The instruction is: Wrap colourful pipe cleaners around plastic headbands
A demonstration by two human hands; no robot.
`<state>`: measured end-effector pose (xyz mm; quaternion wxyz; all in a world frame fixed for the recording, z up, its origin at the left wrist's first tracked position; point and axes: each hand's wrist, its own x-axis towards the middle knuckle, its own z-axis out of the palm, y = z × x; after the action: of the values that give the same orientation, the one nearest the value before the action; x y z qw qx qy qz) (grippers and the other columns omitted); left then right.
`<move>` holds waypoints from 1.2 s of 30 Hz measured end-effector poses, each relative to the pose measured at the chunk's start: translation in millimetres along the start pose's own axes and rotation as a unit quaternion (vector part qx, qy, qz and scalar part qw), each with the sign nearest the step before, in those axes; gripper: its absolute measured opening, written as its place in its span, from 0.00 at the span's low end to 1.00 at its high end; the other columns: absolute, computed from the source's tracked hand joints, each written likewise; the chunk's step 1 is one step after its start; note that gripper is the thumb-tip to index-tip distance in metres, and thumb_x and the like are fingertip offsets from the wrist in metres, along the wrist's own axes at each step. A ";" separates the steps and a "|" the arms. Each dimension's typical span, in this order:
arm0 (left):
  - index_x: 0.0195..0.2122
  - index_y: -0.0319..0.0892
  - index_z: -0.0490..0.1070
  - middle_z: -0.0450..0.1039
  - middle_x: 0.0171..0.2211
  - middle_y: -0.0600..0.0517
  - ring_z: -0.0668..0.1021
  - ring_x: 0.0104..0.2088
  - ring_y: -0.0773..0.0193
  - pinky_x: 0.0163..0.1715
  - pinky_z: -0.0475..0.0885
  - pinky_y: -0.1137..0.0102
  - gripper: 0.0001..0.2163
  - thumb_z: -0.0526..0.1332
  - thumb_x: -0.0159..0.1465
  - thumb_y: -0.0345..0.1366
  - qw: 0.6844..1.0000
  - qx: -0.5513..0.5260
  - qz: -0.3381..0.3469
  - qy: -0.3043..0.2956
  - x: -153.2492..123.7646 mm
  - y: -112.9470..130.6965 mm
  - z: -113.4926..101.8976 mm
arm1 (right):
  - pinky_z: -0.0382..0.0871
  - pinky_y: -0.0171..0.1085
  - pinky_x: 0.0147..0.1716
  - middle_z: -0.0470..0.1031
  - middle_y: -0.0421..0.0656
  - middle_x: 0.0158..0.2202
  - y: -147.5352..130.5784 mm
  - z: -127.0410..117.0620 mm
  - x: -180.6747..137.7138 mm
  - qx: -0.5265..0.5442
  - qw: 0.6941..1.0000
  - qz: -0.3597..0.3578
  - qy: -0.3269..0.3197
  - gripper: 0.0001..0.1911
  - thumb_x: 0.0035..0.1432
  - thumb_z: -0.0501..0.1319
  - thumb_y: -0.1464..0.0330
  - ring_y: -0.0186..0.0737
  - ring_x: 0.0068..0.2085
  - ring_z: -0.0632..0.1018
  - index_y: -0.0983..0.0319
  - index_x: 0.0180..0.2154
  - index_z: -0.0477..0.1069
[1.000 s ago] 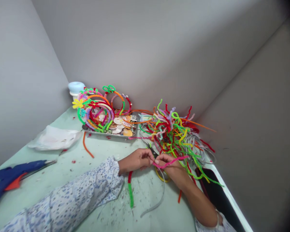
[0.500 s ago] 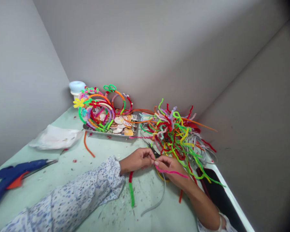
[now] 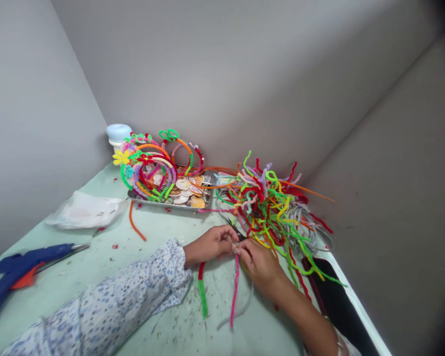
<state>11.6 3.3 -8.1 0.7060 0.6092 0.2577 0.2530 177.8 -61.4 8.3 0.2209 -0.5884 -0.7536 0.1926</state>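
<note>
My left hand (image 3: 213, 244) is closed in a pinch at the middle of the table. What looks like a partly wrapped headband runs under it; its red and green fuzzy end (image 3: 202, 296) shows below the wrist, and a bare grey end (image 3: 241, 310) curves out below the right hand. My right hand (image 3: 259, 262) is closed too, its thumb and finger meeting the left fingertips on the top of a pink pipe cleaner (image 3: 234, 296), which hangs down toward me. The fingers hide the spot where band and pipe cleaner meet. Just behind the hands lie dark-handled scissors or pliers (image 3: 238, 231).
A heap of coloured pipe cleaners (image 3: 270, 202) lies behind my right hand. Finished headbands (image 3: 152, 173) rest on a metal tray (image 3: 159, 203) of shells. At left are a blue glue gun (image 3: 29, 264) and a white plastic bag (image 3: 87, 210). A dark flat object (image 3: 337, 291) lies along the right edge.
The pink pipe cleaner has swung from lying across my right hand to hanging straight down. My right hand has turned and shifted slightly; the left has barely moved.
</note>
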 end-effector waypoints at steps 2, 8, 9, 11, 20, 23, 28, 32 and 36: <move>0.37 0.37 0.64 0.67 0.23 0.56 0.63 0.16 0.76 0.17 0.56 0.78 0.09 0.57 0.55 0.30 1.000 0.000 -0.004 0.000 0.4 -0.6 -0.4 | 0.61 0.36 0.32 0.72 0.46 0.32 -1.2 3.2 -1.1 -0.060 0.998 -0.009 0.010 0.12 0.62 0.49 0.68 0.40 0.33 0.73 0.63 0.32 0.69; 0.37 0.37 0.64 0.66 0.23 0.56 0.62 0.16 0.76 0.16 0.56 0.78 0.08 0.58 0.55 0.31 1.000 -0.003 -0.004 -0.003 0.6 1.4 0.0 | 0.63 0.35 0.32 0.71 0.46 0.33 -3.2 -3.1 -3.4 -0.071 0.997 -0.026 0.004 0.10 0.62 0.50 0.68 0.40 0.34 0.73 0.62 0.34 0.69; 0.37 0.37 0.64 0.66 0.22 0.56 0.62 0.16 0.76 0.16 0.55 0.78 0.08 0.58 0.55 0.31 1.000 -0.005 -0.003 -0.003 0.5 2.0 0.1 | 0.63 0.35 0.32 0.71 0.45 0.33 -3.2 -5.3 -3.8 -0.060 0.998 -0.032 0.000 0.09 0.62 0.51 0.68 0.39 0.34 0.73 0.62 0.34 0.69; 0.37 0.37 0.64 0.66 0.22 0.56 0.62 0.16 0.76 0.16 0.55 0.77 0.09 0.58 0.55 0.31 1.000 -0.009 -0.004 -0.005 0.4 2.9 0.1 | 0.63 0.34 0.32 0.71 0.44 0.33 -2.8 -8.3 -4.6 -0.047 0.998 -0.039 -0.002 0.07 0.60 0.52 0.69 0.39 0.33 0.72 0.61 0.34 0.68; 0.37 0.38 0.64 0.66 0.22 0.57 0.62 0.16 0.76 0.16 0.55 0.77 0.08 0.58 0.55 0.31 1.000 -0.010 -0.005 -0.007 0.0 2.0 0.1 | 0.62 0.35 0.32 0.71 0.45 0.32 -1.7 -4.3 -4.5 -0.088 0.995 -0.042 0.011 0.09 0.61 0.51 0.68 0.39 0.33 0.73 0.62 0.33 0.68; 0.37 0.38 0.64 0.66 0.23 0.56 0.62 0.16 0.76 0.16 0.55 0.77 0.08 0.58 0.56 0.31 1.000 -0.003 -0.001 -0.008 -0.2 2.3 -0.1 | 0.61 0.35 0.30 0.71 0.45 0.31 -3.0 -2.7 -4.6 -0.135 0.990 -0.047 0.022 0.10 0.61 0.50 0.68 0.39 0.31 0.73 0.63 0.32 0.68; 0.36 0.38 0.64 0.65 0.22 0.57 0.62 0.16 0.76 0.16 0.56 0.78 0.07 0.58 0.56 0.31 1.000 0.000 -0.002 -0.007 0.4 1.6 -0.5 | 0.58 0.35 0.27 0.71 0.45 0.29 -4.2 3.2 -5.9 -0.206 0.975 -0.066 0.051 0.12 0.62 0.49 0.68 0.39 0.30 0.74 0.63 0.32 0.68; 0.36 0.38 0.64 0.64 0.21 0.58 0.61 0.16 0.76 0.16 0.56 0.78 0.07 0.58 0.56 0.31 1.000 -0.010 -0.004 -0.007 0.2 2.4 -0.1 | 0.58 0.34 0.26 0.71 0.45 0.29 -5.6 1.7 -6.3 -0.208 0.974 -0.062 0.057 0.12 0.62 0.49 0.68 0.39 0.29 0.74 0.63 0.31 0.69; 0.36 0.38 0.63 0.65 0.22 0.57 0.62 0.15 0.76 0.15 0.56 0.78 0.07 0.58 0.56 0.31 1.000 -0.014 -0.008 -0.004 -0.5 4.6 0.1 | 0.60 0.34 0.28 0.72 0.45 0.32 -8.8 -6.5 -6.4 -0.166 0.983 -0.063 0.041 0.08 0.60 0.52 0.69 0.38 0.32 0.74 0.62 0.34 0.69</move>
<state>11.1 3.4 -3.5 0.7175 0.5984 0.2556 0.2485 175.7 -69.5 17.9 0.1622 -0.5757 -0.8010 0.0261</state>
